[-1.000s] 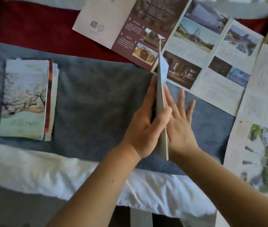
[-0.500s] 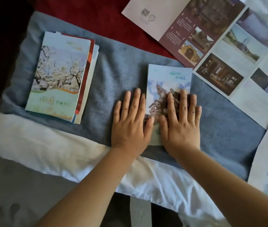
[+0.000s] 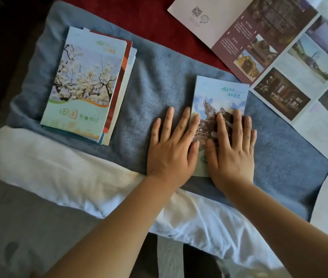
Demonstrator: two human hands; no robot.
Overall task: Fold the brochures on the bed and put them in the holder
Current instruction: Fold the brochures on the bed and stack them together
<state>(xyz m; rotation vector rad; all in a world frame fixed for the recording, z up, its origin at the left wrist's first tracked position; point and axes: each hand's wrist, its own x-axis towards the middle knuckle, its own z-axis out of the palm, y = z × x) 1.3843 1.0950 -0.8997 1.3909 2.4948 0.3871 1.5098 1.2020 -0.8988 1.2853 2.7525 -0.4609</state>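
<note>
- While it lies flat on the grey blanket (image 3: 159,81) of the bed, the folded brochure (image 3: 222,101) has its long axis running away from the person, cover up.
- Right hand (image 3: 232,155) rests palm down on the near half of the brochure, fingers (image 3: 239,125) spread flat and pressing, pinching nothing.
- Left hand (image 3: 171,151) lies mostly on the blanket just beside the brochure's left long edge; its fingers are spread flat, the forefinger and thumb overlapping that edge.
- Judgement: the fold is being pressed down; the right hand sits squarely on the brochure and is the nearer for a pick-up, while the left is placed at the edge that would have to be lifted.
- Stack of folded brochures (image 3: 85,85) lies on the same blanket to the left, well apart from both hands, long axis nearly parallel to the pressed one.
- Unfolded brochures (image 3: 279,57) are spread at the upper right, one corner close to the folded brochure's far right corner; more sheets run down the right edge.
- No holder is visible in this view; its position cannot be stated.
- White bedding (image 3: 59,173) borders the blanket's near side.
</note>
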